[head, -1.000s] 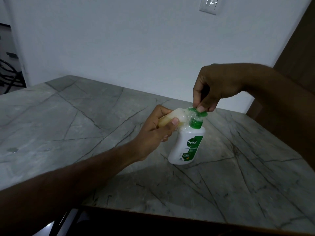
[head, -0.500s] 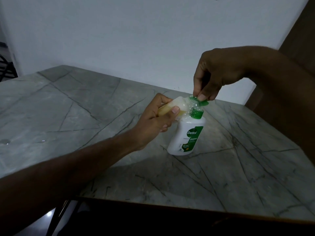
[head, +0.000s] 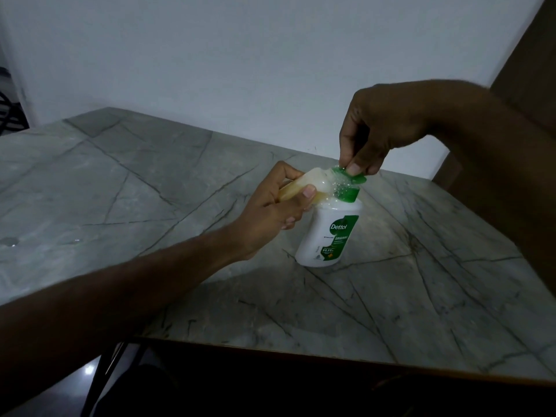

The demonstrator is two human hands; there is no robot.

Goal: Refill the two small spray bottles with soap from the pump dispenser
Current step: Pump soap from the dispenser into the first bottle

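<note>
1. The small spray bottle [head: 304, 185] is held tilted, almost on its side, its open mouth pressed against the spout of the pump dispenser [head: 329, 236]. Held that way, I judge, the soap can run straight from spout into neck.
2. The left hand [head: 270, 215] curls round the spray bottle, thumb on top and fingers beneath, coming in from about 8 o'clock of the dispenser. The grip steadies the mouth at the spout.
3. The right hand [head: 379, 130] reaches down from 1 o'clock, fingertips [head: 355, 168] pinching and pressing the green pump head [head: 350, 180]. Bearing on it from above likely both works the pump and keeps the dispenser from tipping.
4. White foam has gathered where bottle and spout meet, so some soap seems to be escaping the neck.
5. The dispenser stands upright on the marble-veined tabletop [head: 421, 296], right of centre, label facing the camera.
6. Only one spray bottle shows; the second is not in view.
7. At 9 o'clock, far left on the tabletop, lie small wet spots [head: 10, 241].
</note>
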